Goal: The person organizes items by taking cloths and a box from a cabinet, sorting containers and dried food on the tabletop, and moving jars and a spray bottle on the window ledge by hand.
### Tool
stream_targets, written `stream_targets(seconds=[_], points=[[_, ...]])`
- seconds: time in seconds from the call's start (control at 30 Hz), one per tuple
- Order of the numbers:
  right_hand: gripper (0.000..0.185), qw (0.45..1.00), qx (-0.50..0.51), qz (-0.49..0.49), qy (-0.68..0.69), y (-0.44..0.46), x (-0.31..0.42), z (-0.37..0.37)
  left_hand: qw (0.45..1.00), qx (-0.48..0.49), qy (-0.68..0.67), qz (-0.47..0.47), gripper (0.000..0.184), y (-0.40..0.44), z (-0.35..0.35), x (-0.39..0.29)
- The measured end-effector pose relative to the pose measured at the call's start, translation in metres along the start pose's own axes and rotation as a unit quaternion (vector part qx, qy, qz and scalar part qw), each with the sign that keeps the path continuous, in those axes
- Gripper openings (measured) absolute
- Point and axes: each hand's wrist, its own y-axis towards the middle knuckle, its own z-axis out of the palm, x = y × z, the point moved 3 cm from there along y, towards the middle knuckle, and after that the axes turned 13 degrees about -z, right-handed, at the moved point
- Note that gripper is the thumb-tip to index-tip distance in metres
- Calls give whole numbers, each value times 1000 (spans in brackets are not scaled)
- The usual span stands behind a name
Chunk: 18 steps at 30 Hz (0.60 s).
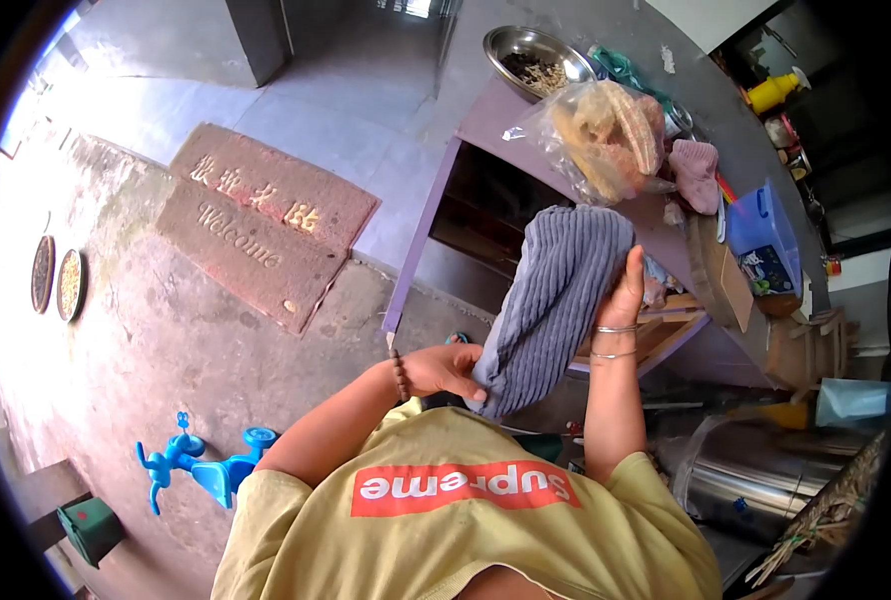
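A folded grey-blue ribbed cloth (pixel 561 305) is held up in front of my chest, its long side slanting up to the right. My left hand (pixel 446 372), with a beaded bracelet at the wrist, grips its lower left end, thumb on the near face. Against the cloth's right edge is my right hand (pixel 622 295), two bangles on its wrist; the thumb points up and the other fingers are hidden behind the cloth. Just beyond the cloth, a clear plastic bag (pixel 606 140) of fuzzy yellow and pink items lies on a purple-edged table (pixel 486 120).
On the table are a metal bowl (pixel 538 62), a pink knitted item (pixel 695 175) and a blue plastic basket (pixel 764 235). A drawer (pixel 656 335) stands open below. A welcome mat (pixel 266 225) and a blue ride-on toy (pixel 211 465) are on the floor to the left.
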Motion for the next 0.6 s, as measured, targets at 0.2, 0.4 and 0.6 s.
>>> stream_targets(seconds=[0.2, 0.4, 0.6], points=[[74, 987, 116, 28, -103, -26, 24, 23, 978, -76, -126, 147, 69, -17, -4, -23], [36, 855, 390, 206, -273, -43, 6, 50, 962, -12, -144, 230, 75, -38, 19, -73], [24, 910, 242, 176, -286, -44, 1, 52, 954, -92, -87, 273, 76, -47, 8, -65]])
